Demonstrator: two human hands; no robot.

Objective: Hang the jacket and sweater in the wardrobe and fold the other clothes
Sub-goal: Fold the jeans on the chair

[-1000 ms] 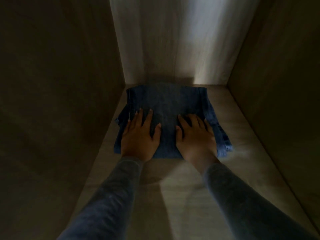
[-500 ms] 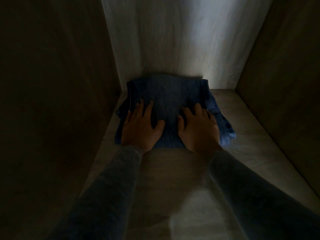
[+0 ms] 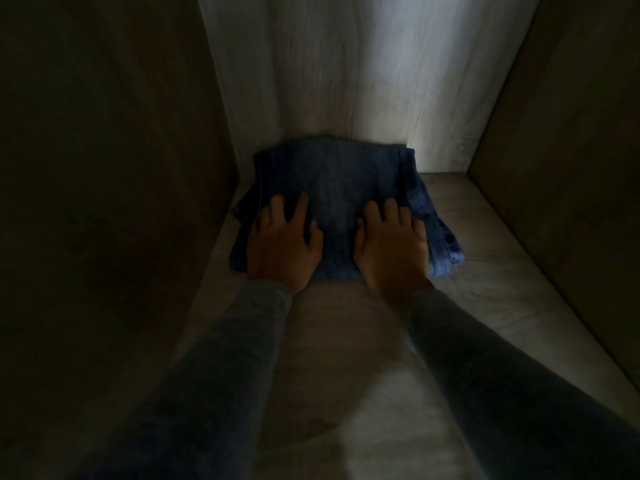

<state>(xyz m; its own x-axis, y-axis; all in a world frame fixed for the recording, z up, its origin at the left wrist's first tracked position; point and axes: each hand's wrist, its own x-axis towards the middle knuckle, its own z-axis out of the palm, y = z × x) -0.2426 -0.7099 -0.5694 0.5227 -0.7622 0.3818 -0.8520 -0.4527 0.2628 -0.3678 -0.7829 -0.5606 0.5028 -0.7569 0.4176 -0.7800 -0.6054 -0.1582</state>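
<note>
Nearest the camera: left sleeve [image 3: 214, 375] and right sleeve [image 3: 502, 375], both grey, reaching in over the pale shelf floor [image 3: 346, 341]. Dim light throughout; fine detail poor.

Further in: left hand [image 3: 282, 249] and right hand [image 3: 389, 251], palms down, fingers straight and slightly spread, pressing side by side on the near half of the folded denim garment [image 3: 332, 178]. Nothing grasped or pinched; flat contact only.

Garment: blue, folded to a rough square, lying on the shelf floor, closer to the left side wall [image 3: 104, 168]. Far edge at or touching the back panel [image 3: 346, 81]; cannot tell which. Layers on its right side fanned out, not squared.

Judged step: seating a folded item in the wardrobe compartment. No jacket or sweater in view.

Risks:
- fanned layers slipping open on lifting the palms;
- further pushing against the back panel, bunching the far edge;
- dragging the palms back, pulling the top layer forward.
</note>
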